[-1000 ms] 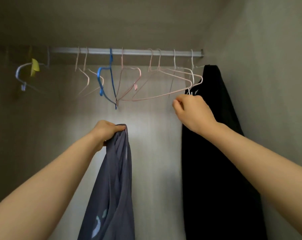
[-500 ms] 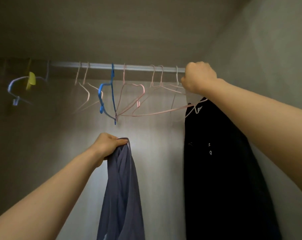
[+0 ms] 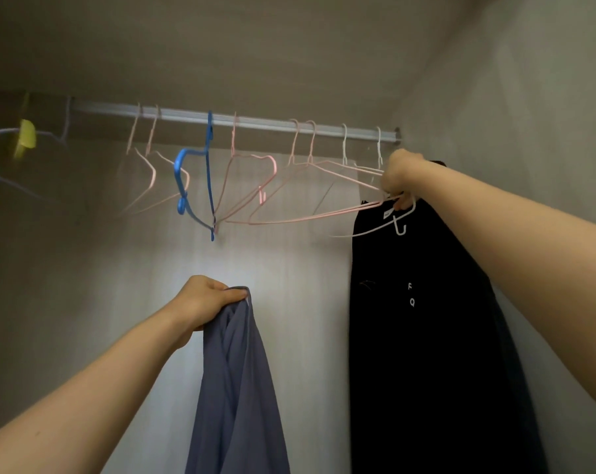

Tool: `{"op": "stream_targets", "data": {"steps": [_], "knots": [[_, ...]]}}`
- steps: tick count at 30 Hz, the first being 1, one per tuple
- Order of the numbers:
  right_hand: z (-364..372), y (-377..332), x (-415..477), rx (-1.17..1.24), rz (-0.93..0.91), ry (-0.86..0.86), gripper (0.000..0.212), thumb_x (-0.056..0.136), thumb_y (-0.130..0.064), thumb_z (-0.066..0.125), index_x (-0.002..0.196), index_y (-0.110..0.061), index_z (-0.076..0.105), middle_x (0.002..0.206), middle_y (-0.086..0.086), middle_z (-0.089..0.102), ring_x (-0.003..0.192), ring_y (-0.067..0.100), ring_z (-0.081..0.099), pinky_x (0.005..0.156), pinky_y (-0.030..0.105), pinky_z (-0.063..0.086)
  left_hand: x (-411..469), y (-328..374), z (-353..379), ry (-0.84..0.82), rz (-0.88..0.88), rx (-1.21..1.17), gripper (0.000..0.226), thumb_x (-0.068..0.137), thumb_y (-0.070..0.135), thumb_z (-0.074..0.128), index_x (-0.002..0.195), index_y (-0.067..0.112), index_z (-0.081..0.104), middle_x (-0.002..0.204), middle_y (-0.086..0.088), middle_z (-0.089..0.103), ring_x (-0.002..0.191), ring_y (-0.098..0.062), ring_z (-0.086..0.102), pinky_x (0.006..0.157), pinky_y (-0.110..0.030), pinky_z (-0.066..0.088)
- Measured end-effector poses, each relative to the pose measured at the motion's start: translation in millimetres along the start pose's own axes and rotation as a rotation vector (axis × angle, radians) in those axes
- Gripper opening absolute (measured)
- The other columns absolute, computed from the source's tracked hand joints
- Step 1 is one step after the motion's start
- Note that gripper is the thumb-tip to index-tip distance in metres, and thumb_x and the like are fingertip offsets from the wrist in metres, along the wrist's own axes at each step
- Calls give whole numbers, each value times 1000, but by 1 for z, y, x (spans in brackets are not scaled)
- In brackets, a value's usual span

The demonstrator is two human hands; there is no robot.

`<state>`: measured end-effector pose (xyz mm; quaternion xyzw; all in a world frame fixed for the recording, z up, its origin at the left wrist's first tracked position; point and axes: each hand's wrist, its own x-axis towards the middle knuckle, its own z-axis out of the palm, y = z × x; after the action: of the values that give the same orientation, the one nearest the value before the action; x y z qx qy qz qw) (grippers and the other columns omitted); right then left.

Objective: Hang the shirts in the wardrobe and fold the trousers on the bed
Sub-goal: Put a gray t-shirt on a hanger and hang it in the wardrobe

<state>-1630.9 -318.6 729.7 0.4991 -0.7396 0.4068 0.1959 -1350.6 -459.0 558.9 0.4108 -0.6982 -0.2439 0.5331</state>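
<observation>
The wardrobe's grey back wall is lit pale in the middle, and the metal rail [image 3: 255, 122] runs across the top to the right side wall. Half a second ago your right hand [image 3: 400, 176] was up at the right end of that rail; it has since dropped below it. Its fingers [image 3: 403, 202] are now curled round the shoulder ends of the pink hangers [image 3: 300, 213], pulling them slantwise towards the right. The white hanger [image 3: 400, 228] sits just under those fingers, and whether it is also in the grip cannot be told.

The black shirt [image 3: 426, 336] hangs against the right wall, its collar directly beneath that hand and touching the wires you hold.

Your left hand [image 3: 204, 306] has stayed where it was, low and centre. It grips the bunched top of the grey-blue shirt [image 3: 235, 388], thumb over the fold. That shirt drapes straight down from your fist, well below the rail and just left of the black shirt, not touching it.

A blue hanger [image 3: 209, 172] hangs on the rail above your left hand. A yellow clip [image 3: 26, 138] shows at the far left.
</observation>
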Motion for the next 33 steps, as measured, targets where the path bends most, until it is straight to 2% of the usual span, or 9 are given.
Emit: {"op": "stream_targets", "data": {"steps": [2,6,8,13,17,21,26,30,33], "knots": [[4,7,3,163,21,-48,16,94,2,48,81,11,47,62,25,67,50,31,67,53,36,60,-2,1,3,-3,-1,5,33,87,30,75,83,-3,73,68,-8,64,61,-18,56,55,-24,46],[5,15,4,397,-9,4,19,92,3,50,101,12,64,87,29,70,75,37,72,76,49,60,-5,5,7,-13,2,-3,36,86,29,75,87,-7,72,72,-9,65,63,-18,57,57,-25,47],[3,15,3,414,-47,46,17,92,-1,52,100,8,65,87,24,72,70,34,72,71,48,61,-8,8,9,-18,4,-2,37,86,30,75,88,-7,72,74,-10,65,66,-19,58,59,-26,48],[0,13,-4,605,-77,-184,11,98,-1,46,103,9,48,62,19,70,60,33,72,57,47,60,-14,13,10,-31,11,-12,35,87,29,74,86,-5,73,74,-11,64,65,-18,57,59,-26,47],[-2,10,-9,738,-122,-227,15,99,-3,44,112,5,44,87,26,69,67,35,73,53,39,60,-19,14,8,-42,12,-6,28,87,30,75,71,7,69,66,-5,62,60,-15,55,56,-23,46],[-4,8,-12,696,-138,-218,19,97,-11,46,97,2,61,97,19,64,76,33,71,58,38,60,-24,16,6,-48,13,-9,27,87,29,74,75,6,69,69,-7,61,61,-16,55,58,-24,46],[-7,7,-17,685,-148,-195,19,98,-5,32,115,0,40,107,28,53,65,41,71,54,42,60,-28,16,4,-45,8,1,29,88,29,74,80,1,72,73,-9,62,65,-18,55,61,-26,45],[-12,3,-23,411,-176,-79,21,94,-6,47,111,7,50,106,26,55,63,37,72,65,48,61,-31,14,3,-52,4,17,29,88,28,74,79,0,71,74,-10,62,65,-17,55,61,-26,45],[-15,0,-28,337,-195,-54,19,91,-8,55,103,7,57,98,21,60,63,26,71,58,42,61,-33,14,3,-49,6,19,34,88,28,73,88,-6,73,77,-11,63,68,-18,56,63,-27,46]]}}
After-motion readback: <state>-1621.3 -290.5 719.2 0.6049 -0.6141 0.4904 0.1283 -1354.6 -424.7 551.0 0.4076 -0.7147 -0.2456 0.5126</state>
